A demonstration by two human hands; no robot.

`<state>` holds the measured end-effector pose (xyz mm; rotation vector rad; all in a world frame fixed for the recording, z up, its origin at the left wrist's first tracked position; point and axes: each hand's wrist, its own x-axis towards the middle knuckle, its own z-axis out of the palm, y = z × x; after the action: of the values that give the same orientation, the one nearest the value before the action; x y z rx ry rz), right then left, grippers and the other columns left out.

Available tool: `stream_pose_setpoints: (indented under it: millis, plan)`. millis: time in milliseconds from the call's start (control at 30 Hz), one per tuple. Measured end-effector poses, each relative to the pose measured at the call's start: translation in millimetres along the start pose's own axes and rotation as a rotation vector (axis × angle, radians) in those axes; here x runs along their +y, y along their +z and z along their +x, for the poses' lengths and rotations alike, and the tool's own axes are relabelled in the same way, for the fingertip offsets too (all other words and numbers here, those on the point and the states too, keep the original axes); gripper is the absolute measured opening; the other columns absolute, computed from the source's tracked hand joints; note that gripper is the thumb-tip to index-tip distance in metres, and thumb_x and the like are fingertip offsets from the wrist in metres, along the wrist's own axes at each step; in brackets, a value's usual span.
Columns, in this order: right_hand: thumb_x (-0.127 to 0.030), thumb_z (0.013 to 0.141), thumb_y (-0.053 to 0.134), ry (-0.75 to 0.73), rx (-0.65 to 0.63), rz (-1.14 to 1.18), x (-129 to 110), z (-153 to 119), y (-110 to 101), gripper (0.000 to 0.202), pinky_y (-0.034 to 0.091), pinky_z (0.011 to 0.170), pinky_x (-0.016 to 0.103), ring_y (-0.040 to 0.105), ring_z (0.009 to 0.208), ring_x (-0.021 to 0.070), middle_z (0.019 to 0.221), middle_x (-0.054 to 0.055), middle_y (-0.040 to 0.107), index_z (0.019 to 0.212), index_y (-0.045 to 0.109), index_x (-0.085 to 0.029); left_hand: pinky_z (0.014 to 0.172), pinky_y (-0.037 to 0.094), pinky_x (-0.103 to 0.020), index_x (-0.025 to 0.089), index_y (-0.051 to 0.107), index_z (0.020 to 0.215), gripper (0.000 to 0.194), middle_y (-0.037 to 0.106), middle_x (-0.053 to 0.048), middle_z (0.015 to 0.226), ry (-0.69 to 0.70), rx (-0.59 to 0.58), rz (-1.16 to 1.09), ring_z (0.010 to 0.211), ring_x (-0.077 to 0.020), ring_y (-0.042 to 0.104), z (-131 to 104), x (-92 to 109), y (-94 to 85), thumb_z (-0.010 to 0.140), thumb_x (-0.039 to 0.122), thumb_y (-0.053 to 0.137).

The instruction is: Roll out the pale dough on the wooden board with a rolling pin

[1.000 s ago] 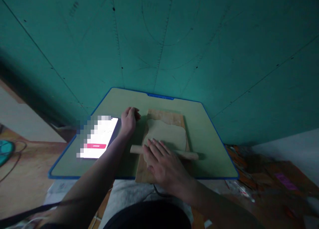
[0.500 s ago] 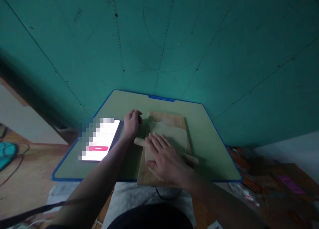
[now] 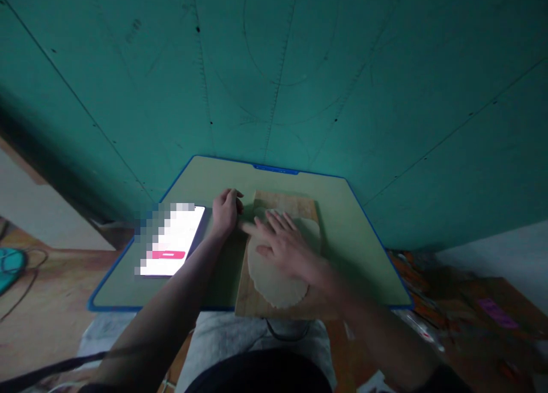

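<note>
Flattened dough lies spread over a wooden board. My right hand is open, palm down, its fingers stretched over a wooden rolling pin on the dough. Only the pin's left end shows clearly; the hand and forearm hide the rest. Left of the board, my left hand is curled closed above the table, close to the pin's left end. Whether anything is inside its fingers cannot be seen.
A lit tablet or phone lies on the left of the small blue-edged table. Behind the table rises a green wall. Boxes stand on the floor at right, a turquoise object at left.
My right hand and the rolling pin have moved away from me, up the board. More of the dough's near part shows. My left hand has stayed almost where it was.
</note>
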<state>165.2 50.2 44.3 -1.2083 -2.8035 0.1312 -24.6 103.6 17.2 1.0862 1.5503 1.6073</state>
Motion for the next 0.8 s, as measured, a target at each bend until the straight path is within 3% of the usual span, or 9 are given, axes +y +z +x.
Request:
stream_pose_setpoints:
  millis: [133, 333, 467, 533, 667, 733, 800]
  plan:
    - [-0.049, 0.106, 0.042, 0.165, -0.038, -0.018, 17.3, 15.6, -2.1, 0.058, 0.025, 0.124, 0.058, 0.033, 0.152, 0.0367, 0.160, 0.022, 0.044, 0.150, 0.052, -0.012, 0.048, 0.038, -0.025, 0.024, 0.050, 0.056, 0.026, 0.048, 0.003, 0.044, -0.002, 0.011, 0.015, 0.045, -0.0147, 0.047, 0.8, 0.0, -2.6, 0.080, 0.034, 0.045]
    - [-0.050, 0.102, 0.053, -0.039, 0.010, 0.057, -1.4, 1.8, 7.3, 0.070, 0.028, 0.124, 0.057, 0.035, 0.152, 0.0340, 0.162, 0.019, 0.041, 0.160, 0.035, -0.014, 0.044, 0.033, -0.026, 0.026, 0.042, 0.048, 0.036, 0.040, 0.004, 0.040, -0.036, -0.005, 0.049, 0.040, -0.0139, 0.039, 2.3, -5.8, 1.1, 0.081, 0.040, 0.050]
    - [-0.043, 0.104, 0.051, 0.109, -0.021, 0.020, 7.6, 8.7, 2.7, 0.054, 0.027, 0.124, 0.058, 0.039, 0.149, 0.0337, 0.158, 0.018, 0.048, 0.150, 0.050, -0.017, 0.044, 0.031, -0.027, 0.026, 0.038, 0.045, 0.043, 0.034, 0.005, 0.040, -0.044, -0.020, 0.066, 0.040, -0.0132, 0.035, 1.8, -6.4, -0.4, 0.082, 0.045, 0.052]
    - [-0.041, 0.103, 0.053, 0.138, -0.028, 0.020, 4.0, 7.4, 0.1, 0.055, 0.028, 0.123, 0.059, 0.039, 0.149, 0.0355, 0.157, 0.021, 0.048, 0.151, 0.049, -0.013, 0.044, 0.030, -0.028, 0.027, 0.036, 0.044, 0.048, 0.033, 0.004, 0.040, -0.035, -0.022, 0.058, 0.040, -0.0134, 0.034, 1.1, -6.1, -1.5, 0.085, 0.049, 0.048]
    - [-0.048, 0.097, 0.063, -0.069, 0.000, 0.052, -15.4, -9.2, -0.1, 0.075, 0.031, 0.123, 0.058, 0.037, 0.150, 0.0374, 0.164, 0.022, 0.037, 0.159, 0.038, -0.013, 0.044, 0.031, -0.029, 0.028, 0.030, 0.048, 0.049, 0.033, 0.003, 0.042, -0.019, -0.009, 0.017, 0.041, -0.0143, 0.033, 1.8, -9.1, -1.4, 0.090, 0.052, 0.039]
    - [-0.046, 0.098, 0.062, -0.127, 0.003, 0.060, -13.4, -12.0, -0.7, 0.070, 0.032, 0.123, 0.057, 0.037, 0.150, 0.0360, 0.167, 0.017, 0.033, 0.159, 0.039, -0.021, 0.043, 0.031, -0.029, 0.029, 0.029, 0.050, 0.047, 0.032, 0.004, 0.042, -0.021, -0.003, 0.004, 0.041, -0.0147, 0.033, 3.2, -11.4, -1.2, 0.090, 0.053, 0.039]
    - [-0.035, 0.102, 0.057, -0.086, -0.022, 0.068, -3.0, -8.5, -2.4, 0.064, 0.034, 0.122, 0.056, 0.038, 0.150, 0.0331, 0.167, 0.014, 0.035, 0.161, 0.036, -0.026, 0.043, 0.031, -0.029, 0.029, 0.029, 0.052, 0.046, 0.032, 0.004, 0.043, -0.022, -0.001, -0.005, 0.042, -0.0150, 0.033, 4.4, -12.7, -1.1, 0.089, 0.054, 0.040]
